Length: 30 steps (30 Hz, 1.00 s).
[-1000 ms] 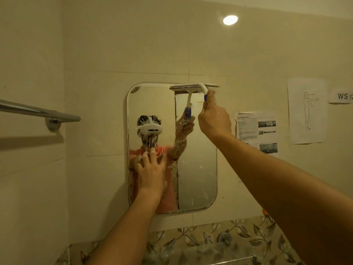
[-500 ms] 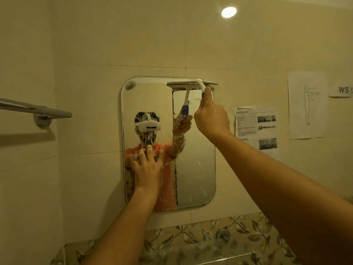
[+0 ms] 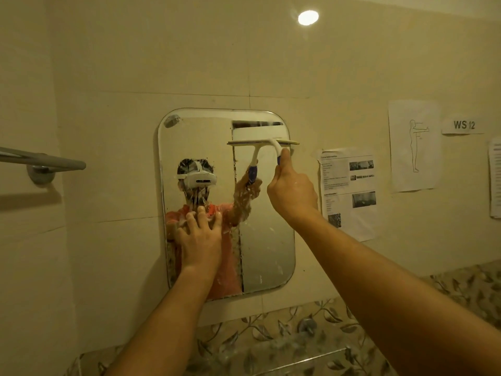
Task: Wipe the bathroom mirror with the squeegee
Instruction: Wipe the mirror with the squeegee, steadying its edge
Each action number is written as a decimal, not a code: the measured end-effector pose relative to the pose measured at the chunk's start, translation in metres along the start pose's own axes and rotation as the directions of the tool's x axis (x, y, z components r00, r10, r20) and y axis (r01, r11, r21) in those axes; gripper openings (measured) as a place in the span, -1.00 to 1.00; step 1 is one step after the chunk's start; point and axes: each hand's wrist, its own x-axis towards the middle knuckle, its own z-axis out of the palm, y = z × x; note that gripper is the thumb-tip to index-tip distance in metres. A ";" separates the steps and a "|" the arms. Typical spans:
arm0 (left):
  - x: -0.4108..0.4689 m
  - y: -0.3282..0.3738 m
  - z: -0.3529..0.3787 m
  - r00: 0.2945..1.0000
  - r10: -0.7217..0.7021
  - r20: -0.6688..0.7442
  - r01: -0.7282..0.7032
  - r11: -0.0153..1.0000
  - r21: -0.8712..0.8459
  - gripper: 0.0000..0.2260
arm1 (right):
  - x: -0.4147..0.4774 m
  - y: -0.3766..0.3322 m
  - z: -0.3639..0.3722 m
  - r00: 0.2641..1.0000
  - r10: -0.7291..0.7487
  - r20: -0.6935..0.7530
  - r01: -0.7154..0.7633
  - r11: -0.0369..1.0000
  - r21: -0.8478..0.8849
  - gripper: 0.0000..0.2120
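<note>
Squeegee (image 3: 260, 142), blade level on upper right of mirror (image 3: 271, 240), handle clenched in right grip (image 3: 292, 188); left grip (image 3: 199, 240) spread flat against lower-left glass; best drawn straight down under even pressure, blade kept level, overlapping the neighbouring strip.

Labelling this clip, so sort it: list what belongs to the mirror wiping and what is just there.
In the job: white squeegee with blue handle, gripped by the right hand; rounded rectangular wall mirror, left hand flat on it.
Just there: grey metal towel bar; printed paper sheets taped to the wall; white "WS 12" label; round ceiling light.
</note>
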 end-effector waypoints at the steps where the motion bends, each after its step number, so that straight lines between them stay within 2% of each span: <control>1: 0.000 0.000 0.000 1.000 0.002 -0.003 -0.002 1.000 0.000 -0.26 | -0.003 0.001 0.002 1.000 0.011 0.010 -0.011 1.000 -0.001 -0.49; 10: -0.006 0.000 -0.004 0.999 0.016 -0.044 -0.014 0.999 0.044 -0.30 | -0.051 0.028 0.012 0.996 0.054 0.073 -0.052 0.998 -0.025 -0.47; 14: -0.003 0.001 -0.005 0.999 0.019 -0.029 -0.017 0.999 0.039 -0.31 | -0.064 0.038 0.005 0.994 0.060 0.093 -0.056 0.997 -0.049 -0.53; 16: -0.002 0.001 -0.005 1.000 0.012 -0.013 -0.011 0.999 0.034 -0.28 | -0.060 0.036 -0.004 0.997 0.027 0.070 -0.025 0.999 -0.028 -0.57; 20: 0.000 0.000 -0.001 1.000 0.014 -0.012 -0.013 1.000 0.025 -0.26 | -0.018 0.016 -0.026 0.990 -0.136 -0.024 0.137 0.990 0.020 -0.59; 24: 0.003 -0.001 0.002 1.000 0.012 0.006 -0.012 1.000 0.024 -0.16 | 0.037 -0.011 -0.045 0.967 -0.247 -0.067 0.242 0.967 -0.077 -0.62; 30: -0.001 0.000 0.003 0.999 0.033 -0.023 -0.032 0.999 0.032 -0.28 | 0.074 -0.028 -0.045 0.950 -0.307 -0.060 0.289 0.935 -0.208 -0.62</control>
